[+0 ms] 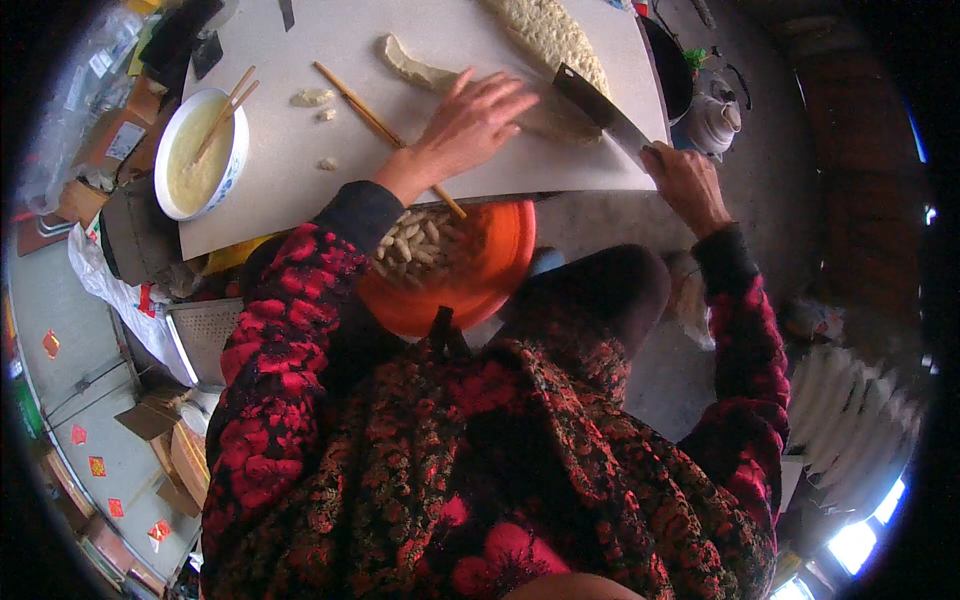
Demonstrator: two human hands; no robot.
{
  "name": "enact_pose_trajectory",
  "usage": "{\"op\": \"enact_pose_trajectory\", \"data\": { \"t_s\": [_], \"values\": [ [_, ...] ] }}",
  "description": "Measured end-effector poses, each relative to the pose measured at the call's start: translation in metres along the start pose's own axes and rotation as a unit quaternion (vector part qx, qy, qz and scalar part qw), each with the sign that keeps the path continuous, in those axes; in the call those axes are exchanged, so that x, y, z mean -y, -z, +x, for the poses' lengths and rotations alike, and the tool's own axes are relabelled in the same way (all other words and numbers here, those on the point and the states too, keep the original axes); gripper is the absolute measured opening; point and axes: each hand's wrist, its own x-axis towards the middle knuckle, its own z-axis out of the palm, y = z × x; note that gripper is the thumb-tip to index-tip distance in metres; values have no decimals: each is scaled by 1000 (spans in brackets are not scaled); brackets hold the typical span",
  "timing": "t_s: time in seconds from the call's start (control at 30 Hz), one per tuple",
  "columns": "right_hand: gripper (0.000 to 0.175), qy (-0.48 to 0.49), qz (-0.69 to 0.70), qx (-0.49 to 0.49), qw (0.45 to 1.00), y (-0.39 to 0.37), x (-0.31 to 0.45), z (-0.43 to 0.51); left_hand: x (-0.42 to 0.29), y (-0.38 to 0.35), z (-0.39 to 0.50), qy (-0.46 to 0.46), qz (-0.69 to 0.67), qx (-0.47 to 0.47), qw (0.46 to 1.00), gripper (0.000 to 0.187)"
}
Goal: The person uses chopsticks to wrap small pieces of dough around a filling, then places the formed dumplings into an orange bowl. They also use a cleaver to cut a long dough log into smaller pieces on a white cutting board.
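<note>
My right hand (686,184) grips the handle of a kitchen knife (604,105) with a broad dark blade, at the right of the pale tabletop. The blade lies beside a long strip of dough (562,124) and in front of a large slab of dough (559,37). My left hand (480,116), fingers spread, is over the strip's middle; whether it touches is unclear. Another part of the strip (412,67) shows left of it. A thin wooden stick (349,94) runs under my left wrist and past the table edge. Small dough bits (312,97) lie to the left.
A bowl (236,161) of pale, wet mixture with chopsticks (225,112) stands at the table's left. Below the front edge, an orange basin (502,262) holds many peanut-like pieces (412,244). A kettle (712,124) stands beyond the right edge. Cardboard boxes (187,457) are at the lower left.
</note>
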Motion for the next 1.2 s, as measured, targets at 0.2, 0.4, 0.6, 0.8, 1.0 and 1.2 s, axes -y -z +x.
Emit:
{"op": "enact_pose_trajectory", "data": {
  "t_s": [0.2, 0.4, 0.6, 0.8, 1.0, 1.2],
  "values": [
    [30, -6, 45, -1, 999, -21, 22, 36, -21, -13, 6, -47, 26, 57, 997, 37],
    [33, -4, 133, 15, 991, -12, 28, 2, -10, -7, -4, -82, -28, -27, 996, 34],
    [26, -93, 174, -49, 979, 3, 50, -40, -4, -6, -3, -4, -46, -51, 998, 23],
    [21, -31, 132, -52, 989, 3, 66, -44, -8, -5, -4, -10, -77, -84, 993, 23],
    [18, -27, 145, -23, 989, -5, 68, -45, -13, -4, -3, -14, -72, -81, 994, 24],
    [19, -46, 151, 22, 987, -18, 61, -47, -14, -8, -2, -20, -48, -75, 996, 24]
  ]
}}
